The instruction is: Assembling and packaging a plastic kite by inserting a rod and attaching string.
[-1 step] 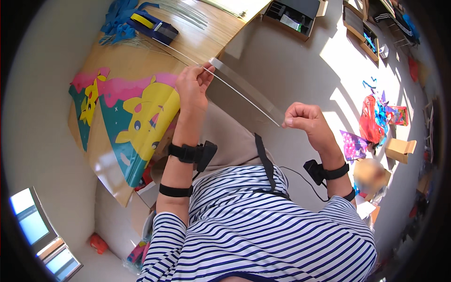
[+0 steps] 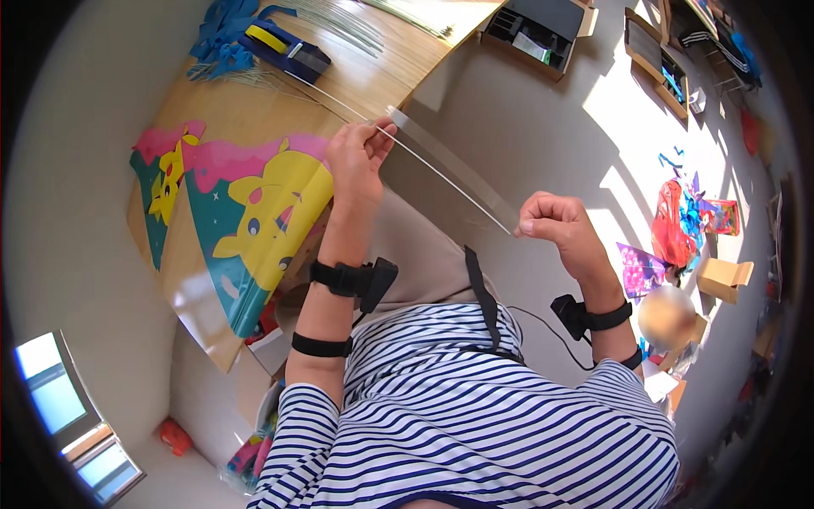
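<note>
Between my hands runs a thin white rod (image 2: 449, 184), slanting down to the right from the table's far side. My left hand (image 2: 358, 165) is closed round it, with thumb and fingers pinched near the table edge. A translucent strip like clear tape (image 2: 454, 157) stretches beside the rod, from by my left fingertips toward my right hand. My right hand (image 2: 555, 227) is closed in a pinch at the rod's near end; whether it grips the rod, the strip or both is too small to tell. Left of my left hand lies a triangular printed plastic sheet (image 2: 229, 280), yellow, pink and teal.
On the wooden table (image 2: 373, 81) are a blue tape dispenser (image 2: 292, 58) with a yellow roll, blue ribbons (image 2: 222, 38) and several thin rods (image 2: 339, 21). Open boxes (image 2: 534, 38) stand on the floor beyond. Red and blue plastic pieces (image 2: 670, 225) and a small carton (image 2: 723, 280) lie at right.
The whole view has shifted slightly right and down. My hands, the rod and the strip keep nearly the same positions relative to each other.
</note>
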A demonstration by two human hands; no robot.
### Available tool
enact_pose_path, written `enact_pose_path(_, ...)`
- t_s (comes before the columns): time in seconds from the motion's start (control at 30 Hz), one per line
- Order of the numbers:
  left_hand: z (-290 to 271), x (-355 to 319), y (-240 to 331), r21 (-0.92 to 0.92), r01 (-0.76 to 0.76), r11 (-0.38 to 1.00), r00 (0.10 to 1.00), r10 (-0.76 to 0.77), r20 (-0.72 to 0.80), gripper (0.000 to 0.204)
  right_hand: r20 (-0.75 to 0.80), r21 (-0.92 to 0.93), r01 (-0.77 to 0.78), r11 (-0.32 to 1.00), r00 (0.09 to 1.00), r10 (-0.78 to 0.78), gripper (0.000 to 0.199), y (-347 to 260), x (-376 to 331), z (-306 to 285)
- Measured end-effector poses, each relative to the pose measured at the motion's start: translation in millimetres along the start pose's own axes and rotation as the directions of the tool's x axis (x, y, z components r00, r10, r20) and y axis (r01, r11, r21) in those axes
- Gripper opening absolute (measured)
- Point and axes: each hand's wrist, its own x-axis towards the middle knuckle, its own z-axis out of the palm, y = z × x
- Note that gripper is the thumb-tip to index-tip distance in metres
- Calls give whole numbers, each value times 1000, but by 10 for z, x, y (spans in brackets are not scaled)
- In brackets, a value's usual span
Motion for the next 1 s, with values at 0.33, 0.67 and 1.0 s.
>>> enact_pose_path(0.33,81,-36,-8,-18,-1,1000,1000,1,-23,5,-13,-56,-4,998,1000,3,11,-12,-1,5)
enact_pose_path(0.67,-240,423,240,70,-124,990,992,125,-14,5,-28,-22,-6,1000,1000,5,12,-143,-38,19)
enact_pose_path(1.0,-669,1520,795,113,-180,977,984,180,7,14,-27,51,36,998,999,-35,12,-354,-112,-16)
